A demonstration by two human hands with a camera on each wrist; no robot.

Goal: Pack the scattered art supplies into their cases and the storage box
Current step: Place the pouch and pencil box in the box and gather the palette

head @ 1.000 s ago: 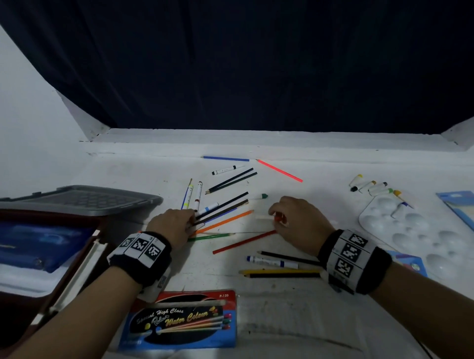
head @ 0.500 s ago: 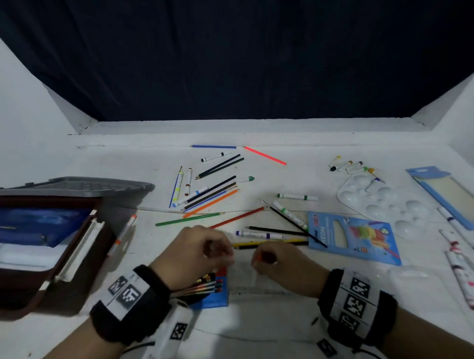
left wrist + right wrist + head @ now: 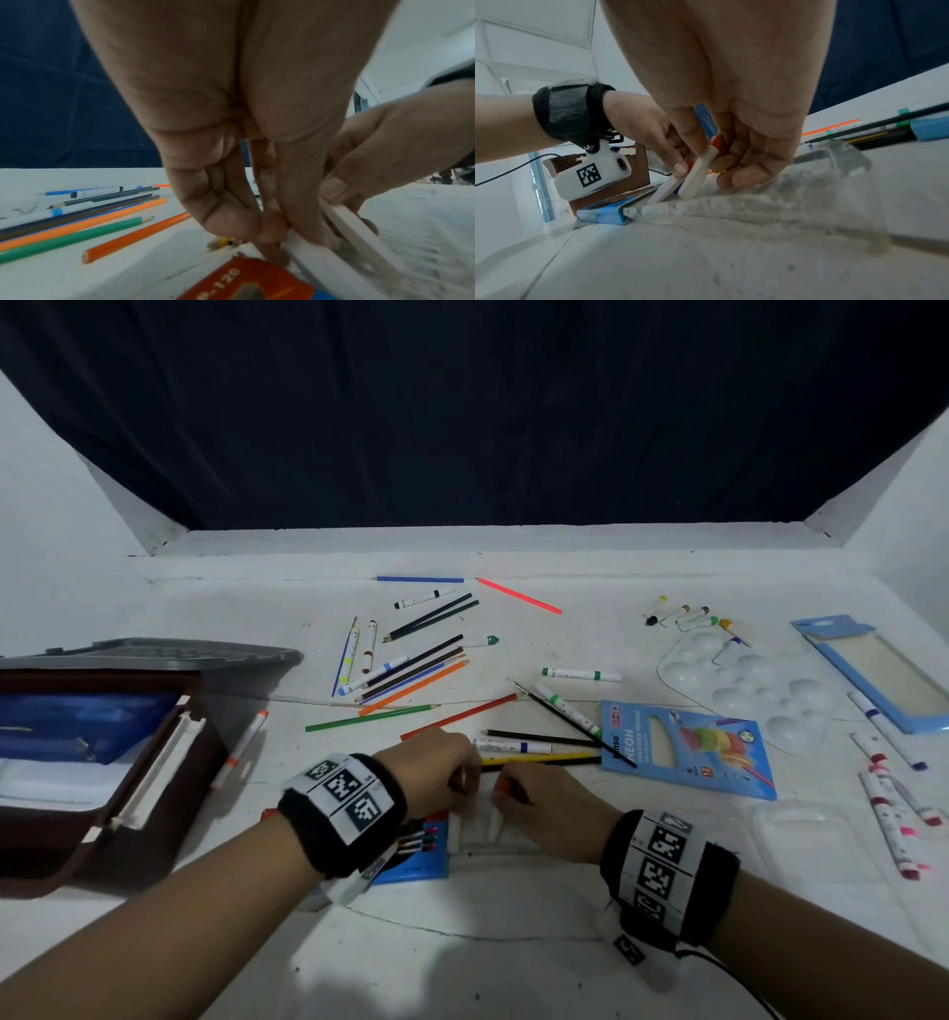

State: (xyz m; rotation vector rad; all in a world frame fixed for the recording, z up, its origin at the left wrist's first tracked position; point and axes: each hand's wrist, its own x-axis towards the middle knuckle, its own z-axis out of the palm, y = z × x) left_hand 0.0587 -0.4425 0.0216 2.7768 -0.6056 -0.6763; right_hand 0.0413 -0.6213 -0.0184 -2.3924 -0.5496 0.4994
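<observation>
Both hands meet at the table's front centre over the water-colour marker case, a red and blue card with a clear tray. My left hand pinches a white marker down against the tray's left edge. Just right of it, my right hand pinches a white marker with an orange cap, tilted with its tail on the tray. Coloured pencils and markers lie scattered beyond the hands. The brown storage box stands open at the left.
A grey lid leans behind the box. To the right are a blue neon pencil carton, a white palette, paint tubes, a light-blue case, several red-capped markers and a clear tray.
Both hands drew back from the pencil pile to the marker case near the front edge, each bringing a white marker. The markers now sit lower against the tray.
</observation>
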